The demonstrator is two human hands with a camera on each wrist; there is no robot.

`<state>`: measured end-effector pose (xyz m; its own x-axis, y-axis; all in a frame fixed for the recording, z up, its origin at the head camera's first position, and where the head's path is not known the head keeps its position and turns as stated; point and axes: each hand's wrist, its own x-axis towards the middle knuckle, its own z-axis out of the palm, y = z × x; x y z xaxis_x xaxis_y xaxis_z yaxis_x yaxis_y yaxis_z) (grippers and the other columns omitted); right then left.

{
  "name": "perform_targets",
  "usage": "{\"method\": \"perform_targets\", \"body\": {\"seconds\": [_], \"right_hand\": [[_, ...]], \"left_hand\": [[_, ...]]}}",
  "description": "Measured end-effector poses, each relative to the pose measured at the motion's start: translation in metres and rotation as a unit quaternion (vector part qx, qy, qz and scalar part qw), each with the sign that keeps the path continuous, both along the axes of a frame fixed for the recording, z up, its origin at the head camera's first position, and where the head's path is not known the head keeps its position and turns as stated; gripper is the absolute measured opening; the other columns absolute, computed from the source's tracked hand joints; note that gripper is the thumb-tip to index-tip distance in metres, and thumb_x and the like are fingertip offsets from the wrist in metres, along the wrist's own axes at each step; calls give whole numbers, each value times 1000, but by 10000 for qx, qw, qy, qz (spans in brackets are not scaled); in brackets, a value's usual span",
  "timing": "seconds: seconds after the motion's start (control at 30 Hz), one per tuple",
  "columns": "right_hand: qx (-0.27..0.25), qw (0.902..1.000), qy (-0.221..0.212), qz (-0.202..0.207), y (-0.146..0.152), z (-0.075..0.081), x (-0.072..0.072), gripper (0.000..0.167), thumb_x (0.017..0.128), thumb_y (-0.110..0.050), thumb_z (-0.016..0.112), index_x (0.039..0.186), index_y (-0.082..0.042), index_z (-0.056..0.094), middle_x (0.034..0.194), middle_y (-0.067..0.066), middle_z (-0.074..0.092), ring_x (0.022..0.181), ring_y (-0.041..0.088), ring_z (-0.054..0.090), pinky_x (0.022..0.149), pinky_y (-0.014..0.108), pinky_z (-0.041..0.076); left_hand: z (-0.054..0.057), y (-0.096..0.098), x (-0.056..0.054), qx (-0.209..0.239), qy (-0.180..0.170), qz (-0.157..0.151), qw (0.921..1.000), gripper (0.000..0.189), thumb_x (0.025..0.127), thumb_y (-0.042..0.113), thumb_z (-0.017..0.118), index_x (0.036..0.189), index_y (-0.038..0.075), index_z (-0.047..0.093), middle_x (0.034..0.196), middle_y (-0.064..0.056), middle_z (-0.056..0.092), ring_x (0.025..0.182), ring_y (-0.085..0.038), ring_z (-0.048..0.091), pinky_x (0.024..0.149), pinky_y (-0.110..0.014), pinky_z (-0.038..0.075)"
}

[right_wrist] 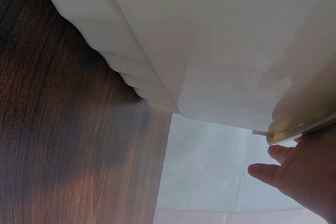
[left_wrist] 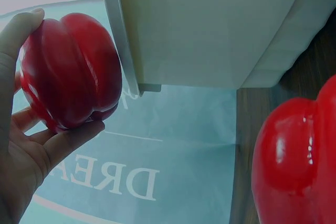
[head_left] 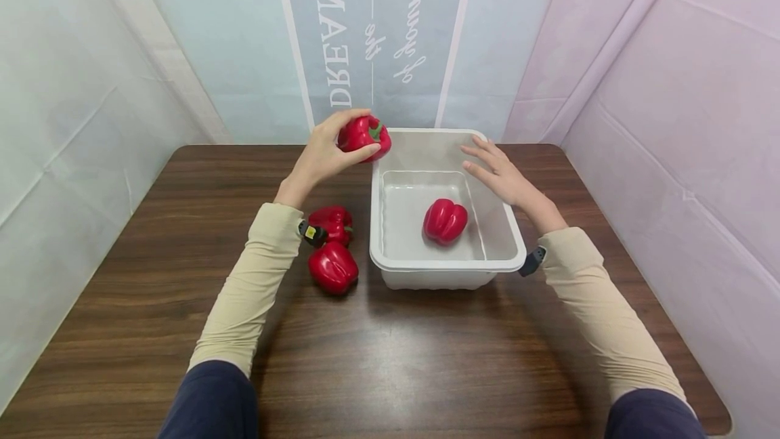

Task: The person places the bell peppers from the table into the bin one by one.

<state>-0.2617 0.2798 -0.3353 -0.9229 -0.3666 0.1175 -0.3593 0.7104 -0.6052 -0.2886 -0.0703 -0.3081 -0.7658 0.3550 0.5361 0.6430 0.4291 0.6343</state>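
Observation:
My left hand [head_left: 326,151] grips a red bell pepper [head_left: 363,137] with a green stem, raised beside the left rim of a white plastic bin [head_left: 447,265]. In the left wrist view, thumb and fingers wrap the sides of this pepper [left_wrist: 71,69]. Inside the bin, another red bell pepper [head_left: 445,221] lies on the floor. Two more bell peppers rest on the table left of the bin: one [head_left: 332,223] partly behind the left wrist, the other [head_left: 333,267] nearer. My right hand [head_left: 500,171] is over the bin's right rim, fingers spread and holding nothing.
A dark wood-grain table [head_left: 390,358] carries the bin and peppers. Behind it hangs a pale blue cloth [head_left: 244,46] with white lettering, and white sheets [head_left: 688,120] hang along both sides. A dark wrist camera [head_left: 533,261] sits near the bin's right front corner.

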Motion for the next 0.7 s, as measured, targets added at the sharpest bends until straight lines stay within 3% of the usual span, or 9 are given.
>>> {"method": "perform_targets", "body": {"seconds": [0.7], "right_hand": [[-14, 10000, 4, -42, 0, 0, 0, 55, 95, -39, 45, 142, -11, 38, 155, 11, 12, 143, 31, -5, 110, 59, 1]], "left_hand": [[4, 13, 2, 52, 43, -162, 9998, 56, 75, 42, 73, 126, 28, 55, 121, 9, 56, 107, -4, 51, 83, -26, 50]]}}
